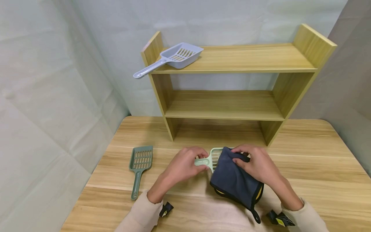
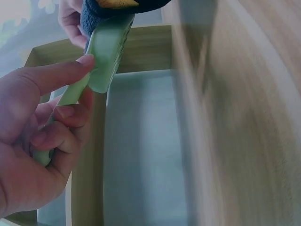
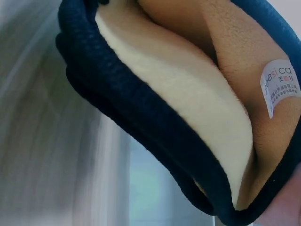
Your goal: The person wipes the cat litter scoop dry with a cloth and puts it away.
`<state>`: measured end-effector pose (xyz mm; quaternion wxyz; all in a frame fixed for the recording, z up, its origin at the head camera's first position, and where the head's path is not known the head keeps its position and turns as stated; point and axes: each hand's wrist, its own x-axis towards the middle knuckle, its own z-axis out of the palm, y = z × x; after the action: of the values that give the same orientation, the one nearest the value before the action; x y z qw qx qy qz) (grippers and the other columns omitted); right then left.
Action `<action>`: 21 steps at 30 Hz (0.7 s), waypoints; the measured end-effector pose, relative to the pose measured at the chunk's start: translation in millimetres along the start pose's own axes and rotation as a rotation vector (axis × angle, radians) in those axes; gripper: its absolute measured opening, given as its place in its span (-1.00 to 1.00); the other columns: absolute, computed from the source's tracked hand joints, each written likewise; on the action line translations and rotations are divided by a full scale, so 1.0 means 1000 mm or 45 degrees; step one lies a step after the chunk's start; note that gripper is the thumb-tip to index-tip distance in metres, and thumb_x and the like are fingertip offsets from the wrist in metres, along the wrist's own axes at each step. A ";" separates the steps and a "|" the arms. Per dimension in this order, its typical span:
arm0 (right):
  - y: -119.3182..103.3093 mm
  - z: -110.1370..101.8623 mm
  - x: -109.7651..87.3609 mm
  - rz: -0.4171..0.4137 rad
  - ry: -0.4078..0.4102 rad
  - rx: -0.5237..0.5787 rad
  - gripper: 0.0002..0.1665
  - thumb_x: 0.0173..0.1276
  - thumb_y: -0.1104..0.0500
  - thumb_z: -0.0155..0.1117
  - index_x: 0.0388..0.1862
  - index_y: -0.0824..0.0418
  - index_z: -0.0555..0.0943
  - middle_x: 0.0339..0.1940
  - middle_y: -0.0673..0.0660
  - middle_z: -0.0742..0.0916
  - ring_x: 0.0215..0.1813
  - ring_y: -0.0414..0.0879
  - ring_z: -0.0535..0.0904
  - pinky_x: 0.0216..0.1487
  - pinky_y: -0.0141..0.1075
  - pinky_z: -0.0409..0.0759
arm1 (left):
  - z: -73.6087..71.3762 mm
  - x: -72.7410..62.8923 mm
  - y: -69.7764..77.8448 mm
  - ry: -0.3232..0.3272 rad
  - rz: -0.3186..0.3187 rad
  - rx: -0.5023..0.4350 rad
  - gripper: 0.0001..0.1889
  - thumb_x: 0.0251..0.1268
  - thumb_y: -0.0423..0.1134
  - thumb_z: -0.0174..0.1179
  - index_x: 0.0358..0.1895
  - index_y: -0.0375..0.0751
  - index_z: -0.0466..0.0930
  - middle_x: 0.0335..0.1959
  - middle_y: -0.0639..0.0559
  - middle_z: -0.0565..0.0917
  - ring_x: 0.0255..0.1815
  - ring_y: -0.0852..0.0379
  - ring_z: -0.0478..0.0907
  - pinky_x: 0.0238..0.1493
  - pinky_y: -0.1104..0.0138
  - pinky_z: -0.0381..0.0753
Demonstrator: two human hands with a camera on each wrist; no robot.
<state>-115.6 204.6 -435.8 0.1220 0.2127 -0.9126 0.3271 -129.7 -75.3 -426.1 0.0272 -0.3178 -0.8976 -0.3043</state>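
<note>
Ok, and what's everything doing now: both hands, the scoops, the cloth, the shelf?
Light green scoop: held, partly covered
Dark blue cloth: folded, over part of that scoop
Left hand: gripping that scoop's handle
Right hand: holding the cloth
Shelf unit: upright on the table
Dark green scoop: lying on the table
Lavender scoop: atop the shelf unit, handle sticking out

Long sleeves of plain pale beige cloth on both arms; left sleeve (image 1: 138, 215) creased, its cuff ending short of the hand; right sleeve (image 1: 307, 218) alike; left hand (image 1: 185, 165) and right hand (image 1: 257, 165) bare; from where I stand, left wrist unit (image 1: 166, 208) small, black, angular, yellow-marked; right wrist unit (image 1: 285, 219) likewise black, yellow patch clearer.
</note>
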 end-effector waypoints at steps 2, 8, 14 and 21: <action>0.001 -0.002 0.000 -0.007 0.014 0.003 -0.65 0.25 0.31 0.64 0.01 0.07 0.85 -0.01 0.06 0.89 -0.09 -0.03 0.80 -0.11 -0.08 0.72 | -0.002 0.000 -0.001 0.007 -0.001 -0.006 -0.71 0.15 -0.31 0.64 -0.08 -0.19 0.80 -0.17 0.03 0.83 -0.17 0.14 0.74 -0.07 0.32 0.73; 0.003 -0.003 0.001 -0.051 0.041 0.022 -0.64 0.22 0.34 0.66 -0.02 0.07 0.85 -0.06 0.03 0.89 -0.14 -0.07 0.80 -0.12 -0.06 0.75 | -0.003 0.001 -0.004 0.018 0.006 -0.009 -0.71 0.13 -0.32 0.65 -0.09 -0.19 0.80 -0.20 0.04 0.83 -0.19 0.14 0.73 -0.09 0.32 0.72; 0.003 0.000 0.000 -0.062 0.047 0.027 -0.63 0.21 0.33 0.66 -0.02 0.05 0.86 -0.05 0.03 0.89 -0.14 -0.08 0.80 -0.13 -0.10 0.74 | -0.001 0.000 -0.003 0.031 0.036 0.023 -0.70 0.13 -0.30 0.66 -0.08 -0.18 0.80 -0.17 0.04 0.84 -0.17 0.15 0.73 -0.06 0.32 0.73; -0.001 0.008 0.000 -0.061 0.017 0.066 -0.64 0.23 0.34 0.65 -0.01 0.08 0.85 -0.04 0.05 0.88 -0.08 -0.05 0.81 -0.16 -0.23 0.71 | 0.004 0.001 -0.002 0.031 0.022 0.010 -0.70 0.14 -0.27 0.66 -0.07 -0.15 0.80 -0.17 0.06 0.82 -0.17 0.17 0.72 -0.08 0.34 0.72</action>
<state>-115.8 198.2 -441.3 0.1304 0.2352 -0.8977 0.3490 -130.8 -73.7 -430.6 0.0420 -0.3215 -0.8956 -0.3045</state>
